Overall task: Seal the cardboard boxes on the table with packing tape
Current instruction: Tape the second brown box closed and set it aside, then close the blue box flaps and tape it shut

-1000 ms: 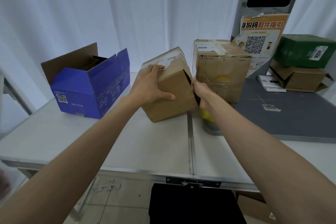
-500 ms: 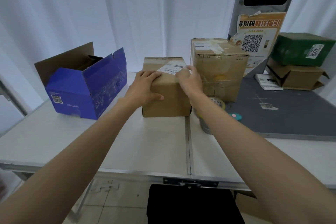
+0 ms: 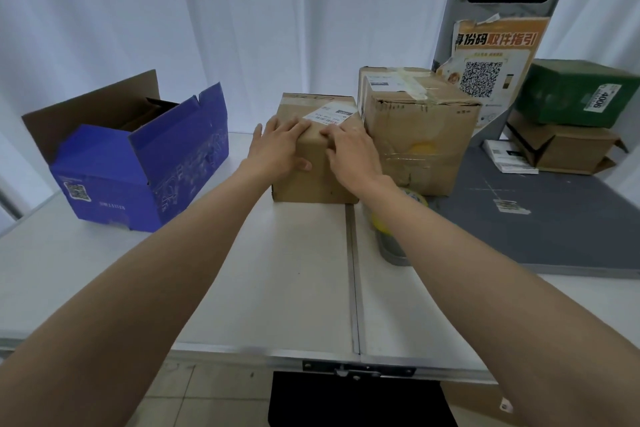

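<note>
left hand (image 3: 278, 146) flat, right hand (image 3: 349, 149) flat

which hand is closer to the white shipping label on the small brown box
Right. The right hand has fingertips at the shipping label near edge; the left hand rests on the small brown box top-left, beside the label.

five boxes (image 3: 317, 163), two hands (image 3: 280, 149), one tape roll (image 3: 414, 199)

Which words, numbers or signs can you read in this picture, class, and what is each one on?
"4006": white sticker on the green box.
"身份码取件指引": orange poster, above its QR code.
Shipping label on the small brown box: too blurred.
Blue box: QR code and print too small.
Label on the big brown box: unreadable.
</note>
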A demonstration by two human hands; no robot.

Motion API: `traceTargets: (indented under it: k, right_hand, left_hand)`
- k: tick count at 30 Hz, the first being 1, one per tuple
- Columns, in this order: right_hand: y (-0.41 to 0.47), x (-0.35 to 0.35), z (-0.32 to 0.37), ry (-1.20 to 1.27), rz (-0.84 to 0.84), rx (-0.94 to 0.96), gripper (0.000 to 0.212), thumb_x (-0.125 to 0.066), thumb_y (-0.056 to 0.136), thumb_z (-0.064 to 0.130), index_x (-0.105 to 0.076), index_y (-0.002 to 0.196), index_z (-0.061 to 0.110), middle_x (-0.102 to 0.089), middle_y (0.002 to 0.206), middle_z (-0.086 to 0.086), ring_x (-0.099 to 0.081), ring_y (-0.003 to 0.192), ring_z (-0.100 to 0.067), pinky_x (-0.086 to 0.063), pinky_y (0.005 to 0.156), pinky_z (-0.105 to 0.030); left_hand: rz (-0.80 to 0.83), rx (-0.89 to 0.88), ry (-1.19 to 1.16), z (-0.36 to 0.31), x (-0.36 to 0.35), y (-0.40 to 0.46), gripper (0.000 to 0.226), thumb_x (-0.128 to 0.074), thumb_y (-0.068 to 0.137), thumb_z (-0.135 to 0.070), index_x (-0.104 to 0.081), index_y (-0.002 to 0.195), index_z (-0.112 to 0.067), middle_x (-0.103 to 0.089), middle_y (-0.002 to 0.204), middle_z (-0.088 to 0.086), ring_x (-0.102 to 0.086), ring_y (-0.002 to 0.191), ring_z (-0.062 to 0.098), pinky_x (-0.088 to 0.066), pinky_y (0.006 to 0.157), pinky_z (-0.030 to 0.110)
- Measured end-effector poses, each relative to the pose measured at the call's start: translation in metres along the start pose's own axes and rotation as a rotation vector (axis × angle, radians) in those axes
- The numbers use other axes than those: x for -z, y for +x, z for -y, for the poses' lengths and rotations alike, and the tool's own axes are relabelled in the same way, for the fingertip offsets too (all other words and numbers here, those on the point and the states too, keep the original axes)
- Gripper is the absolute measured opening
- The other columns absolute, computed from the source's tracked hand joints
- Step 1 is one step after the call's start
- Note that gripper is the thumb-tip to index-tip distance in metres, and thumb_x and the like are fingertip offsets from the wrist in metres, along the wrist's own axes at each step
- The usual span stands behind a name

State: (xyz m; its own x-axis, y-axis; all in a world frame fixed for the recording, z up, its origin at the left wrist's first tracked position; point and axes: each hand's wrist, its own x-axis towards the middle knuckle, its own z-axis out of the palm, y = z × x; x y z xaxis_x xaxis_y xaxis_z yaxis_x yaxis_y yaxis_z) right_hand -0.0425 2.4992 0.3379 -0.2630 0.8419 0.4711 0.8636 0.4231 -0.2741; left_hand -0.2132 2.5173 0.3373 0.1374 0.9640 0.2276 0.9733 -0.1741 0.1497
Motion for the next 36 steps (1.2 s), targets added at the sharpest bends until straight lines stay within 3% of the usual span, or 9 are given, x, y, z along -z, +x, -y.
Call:
traceTargets:
  k: [5,10,15,18,21,25,29,32,36]
  right_hand:
    - [0.009,-0.006,-0.001,-0.117,0.114,0.006,0.049,-0.055,0.094,0.021,-0.046,0.142,0.018,-0.050,0.146,-0.007,-0.037,0.140,-0.026,-0.017,0.122,-0.042]
    - [0.014,-0.006,0.002,-0.235,0.297,-0.045,0.081,-0.061,0.093,0.044,-0.020,0.157,0.016,-0.013,0.168,-0.013,-0.008,0.155,-0.032,-0.002,0.126,-0.050]
    - [0.018,0.004,0.018,-0.131,0.388,-0.157,0.084,-0.055,0.097,0.044,-0.011,0.160,0.010,0.000,0.169,-0.014,0.005,0.156,-0.031,0.003,0.125,-0.052]
    - [0.008,0.004,0.038,-0.032,0.282,-0.148,0.071,-0.054,0.098,0.035,-0.027,0.156,0.004,-0.010,0.168,-0.015,0.000,0.156,-0.032,-0.001,0.126,-0.050]
    - [-0.001,0.007,0.061,0.094,0.239,-0.117,0.051,-0.053,0.096,0.028,-0.048,0.142,0.005,-0.044,0.150,-0.016,-0.027,0.147,-0.035,-0.019,0.123,-0.049]
    - [-0.006,0.015,0.091,0.320,0.289,-0.110,0.042,-0.056,0.097,0.026,-0.057,0.134,0.007,-0.059,0.134,-0.012,-0.051,0.128,-0.031,-0.042,0.107,-0.041]
    - [-0.012,0.023,0.119,0.671,0.458,-0.151,0.045,-0.057,0.098,0.031,-0.053,0.140,0.017,-0.055,0.139,-0.007,-0.056,0.122,-0.025,-0.049,0.093,-0.032]
    - [-0.022,0.025,0.134,0.901,0.608,-0.237,0.043,-0.050,0.098,0.041,-0.052,0.136,0.021,-0.055,0.130,-0.005,-0.065,0.099,-0.026,-0.061,0.087,-0.043]
    - [-0.028,0.035,0.133,1.014,0.568,-0.411,0.045,-0.035,0.101,0.043,-0.050,0.132,0.013,-0.055,0.115,-0.015,-0.061,0.083,-0.031,-0.060,0.086,-0.054]
  left_hand:
    - [-0.026,0.048,0.045,-0.006,-0.010,0.006,0.083,-0.067,0.092,-0.044,-0.019,0.158,-0.027,-0.014,0.167,-0.002,-0.001,0.154,0.033,0.000,0.123,0.055]
    - [-0.006,0.114,0.129,0.001,0.023,-0.004,0.087,-0.064,0.093,-0.048,-0.014,0.159,-0.025,-0.007,0.169,0.003,0.004,0.154,0.034,0.008,0.120,0.058]
    - [-0.095,0.442,0.338,0.057,0.093,-0.036,0.079,-0.068,0.089,-0.040,-0.029,0.150,-0.007,-0.036,0.152,0.019,-0.026,0.145,0.045,-0.010,0.120,0.060]
    - [0.030,0.560,0.286,0.091,0.112,-0.059,0.045,-0.067,0.088,-0.025,-0.052,0.124,-0.002,-0.055,0.121,0.016,-0.054,0.111,0.039,-0.038,0.098,0.046]
    - [0.054,0.532,0.285,0.104,0.116,-0.076,0.014,-0.057,0.087,-0.011,-0.054,0.099,-0.005,-0.060,0.111,0.017,-0.054,0.094,0.035,-0.041,0.087,0.042]
    - [0.197,0.523,0.202,0.096,0.129,-0.080,0.037,-0.067,0.085,-0.025,-0.058,0.119,-0.011,-0.057,0.126,0.015,-0.053,0.117,0.041,-0.044,0.101,0.049]
    - [0.311,0.453,0.022,0.072,0.138,-0.084,0.029,-0.072,0.081,-0.027,-0.070,0.105,-0.010,-0.071,0.108,0.012,-0.067,0.097,0.032,-0.056,0.093,0.045]
    - [0.409,0.421,-0.042,0.047,0.140,-0.088,0.029,-0.058,0.093,-0.031,-0.071,0.099,-0.005,-0.073,0.101,0.016,-0.070,0.089,0.030,-0.058,0.084,0.037]
    - [0.476,0.411,-0.151,0.021,0.149,-0.096,0.038,-0.042,0.101,-0.028,-0.071,0.089,-0.007,-0.076,0.084,0.009,-0.071,0.080,0.025,-0.056,0.072,0.032]
